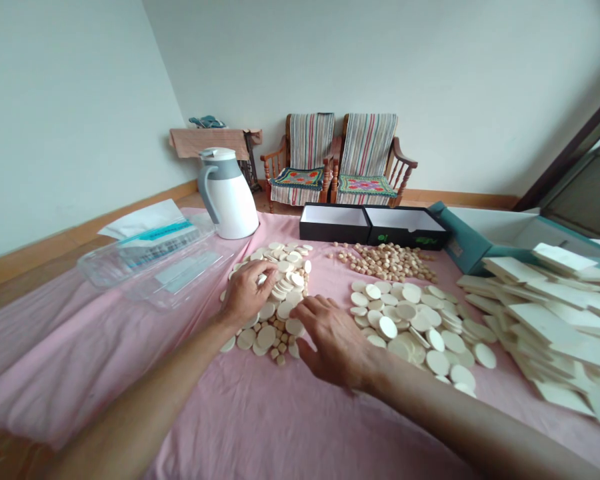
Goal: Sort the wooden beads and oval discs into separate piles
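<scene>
hands (pixel 249 290): grip unclear | cubes (pixel 282 348): part-hidden under discs (pixel 266 336) | boards (pixel 550 323): cut off

Head cam, looks fwd & down, hands (pixel 333 341) nr.

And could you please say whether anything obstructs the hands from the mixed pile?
Nothing visible does: the left hand is over the mixed pile of discs and blocks, the right hand at its right edge.

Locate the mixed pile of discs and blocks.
The mixed pile lies left of centre in the head view, on the pink cloth, partly under the left hand.
</scene>
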A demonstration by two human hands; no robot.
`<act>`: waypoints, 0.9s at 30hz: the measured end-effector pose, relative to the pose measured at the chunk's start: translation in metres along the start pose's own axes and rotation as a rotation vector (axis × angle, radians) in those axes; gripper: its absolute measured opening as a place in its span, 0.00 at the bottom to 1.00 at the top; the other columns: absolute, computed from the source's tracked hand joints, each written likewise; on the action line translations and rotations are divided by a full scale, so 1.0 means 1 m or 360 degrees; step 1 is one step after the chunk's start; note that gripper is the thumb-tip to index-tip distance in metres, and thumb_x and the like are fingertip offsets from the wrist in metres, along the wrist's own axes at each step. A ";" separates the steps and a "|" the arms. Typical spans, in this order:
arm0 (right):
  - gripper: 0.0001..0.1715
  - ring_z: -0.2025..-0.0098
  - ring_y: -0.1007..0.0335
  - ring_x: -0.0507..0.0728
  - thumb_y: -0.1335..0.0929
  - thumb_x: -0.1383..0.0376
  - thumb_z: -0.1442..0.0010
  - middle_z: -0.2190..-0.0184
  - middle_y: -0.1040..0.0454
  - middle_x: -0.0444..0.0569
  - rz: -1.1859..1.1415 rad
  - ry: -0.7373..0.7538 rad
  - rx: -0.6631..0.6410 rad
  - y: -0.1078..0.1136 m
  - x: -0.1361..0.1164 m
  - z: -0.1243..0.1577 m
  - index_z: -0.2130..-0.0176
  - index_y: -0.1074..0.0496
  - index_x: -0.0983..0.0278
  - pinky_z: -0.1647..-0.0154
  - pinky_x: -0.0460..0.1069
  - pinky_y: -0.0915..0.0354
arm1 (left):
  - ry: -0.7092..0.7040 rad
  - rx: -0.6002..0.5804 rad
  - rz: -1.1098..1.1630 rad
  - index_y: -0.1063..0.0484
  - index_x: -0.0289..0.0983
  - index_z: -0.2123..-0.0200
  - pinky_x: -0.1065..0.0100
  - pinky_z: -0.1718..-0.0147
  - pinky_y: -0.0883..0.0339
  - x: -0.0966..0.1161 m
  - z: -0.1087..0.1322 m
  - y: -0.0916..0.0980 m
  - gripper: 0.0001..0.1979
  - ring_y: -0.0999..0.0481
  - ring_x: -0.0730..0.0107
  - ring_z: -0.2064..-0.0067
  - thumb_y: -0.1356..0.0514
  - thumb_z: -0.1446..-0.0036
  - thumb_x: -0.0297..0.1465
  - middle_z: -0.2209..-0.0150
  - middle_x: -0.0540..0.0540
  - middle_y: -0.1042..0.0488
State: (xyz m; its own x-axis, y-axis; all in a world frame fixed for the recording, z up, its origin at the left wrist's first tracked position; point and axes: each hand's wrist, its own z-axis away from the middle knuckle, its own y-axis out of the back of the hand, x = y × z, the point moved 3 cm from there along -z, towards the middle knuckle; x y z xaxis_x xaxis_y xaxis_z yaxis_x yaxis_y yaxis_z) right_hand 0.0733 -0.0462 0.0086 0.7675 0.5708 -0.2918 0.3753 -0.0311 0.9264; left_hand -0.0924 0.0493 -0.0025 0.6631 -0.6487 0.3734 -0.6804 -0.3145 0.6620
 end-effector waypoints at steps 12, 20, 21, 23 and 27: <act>0.13 0.59 0.39 0.56 0.37 0.74 0.48 0.63 0.33 0.51 -0.0041 -0.0137 0.0174 0.005 0.020 0.014 0.60 0.34 0.65 0.59 0.50 0.41 | -0.0020 0.0029 -0.0006 0.28 0.37 0.65 0.67 0.61 0.33 -0.001 -0.001 0.000 0.08 0.24 0.66 0.62 0.46 0.42 0.31 0.65 0.46 0.23; 0.14 0.59 0.39 0.60 0.35 0.70 0.49 0.63 0.32 0.52 0.0422 -0.0530 0.0491 0.060 0.062 0.059 0.59 0.32 0.63 0.58 0.54 0.43 | -0.0046 0.0021 -0.0012 0.28 0.37 0.65 0.67 0.61 0.33 0.000 -0.001 -0.002 0.08 0.25 0.66 0.62 0.47 0.41 0.32 0.65 0.46 0.23; 0.14 0.58 0.39 0.60 0.35 0.70 0.48 0.62 0.32 0.52 0.0375 -0.0486 0.0477 0.057 0.059 0.056 0.59 0.32 0.63 0.57 0.55 0.43 | -0.0048 0.0019 -0.0015 0.28 0.37 0.65 0.67 0.61 0.33 0.000 0.000 -0.003 0.08 0.25 0.66 0.62 0.47 0.41 0.32 0.65 0.46 0.23; 0.15 0.57 0.38 0.59 0.36 0.71 0.47 0.61 0.31 0.52 0.0188 -0.0352 0.0383 0.045 0.050 0.046 0.57 0.32 0.63 0.55 0.54 0.42 | -0.0048 0.0016 -0.0020 0.28 0.38 0.65 0.67 0.60 0.34 0.001 0.000 -0.003 0.08 0.25 0.66 0.62 0.47 0.41 0.32 0.65 0.46 0.23; 0.18 0.56 0.37 0.58 0.36 0.70 0.46 0.59 0.31 0.52 -0.0040 -0.0150 0.0095 0.012 0.023 0.019 0.54 0.33 0.64 0.55 0.52 0.41 | -0.0039 0.0015 -0.0044 0.28 0.38 0.65 0.66 0.60 0.33 0.000 0.001 -0.002 0.08 0.25 0.65 0.61 0.47 0.41 0.32 0.65 0.46 0.23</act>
State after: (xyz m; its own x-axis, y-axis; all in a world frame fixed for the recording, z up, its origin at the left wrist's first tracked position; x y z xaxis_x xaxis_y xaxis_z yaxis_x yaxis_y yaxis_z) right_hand 0.1049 -0.0490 0.0083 0.8018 0.4926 -0.3382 0.4230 -0.0680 0.9036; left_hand -0.0918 0.0491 -0.0047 0.6740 -0.6566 0.3386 -0.6649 -0.3392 0.6655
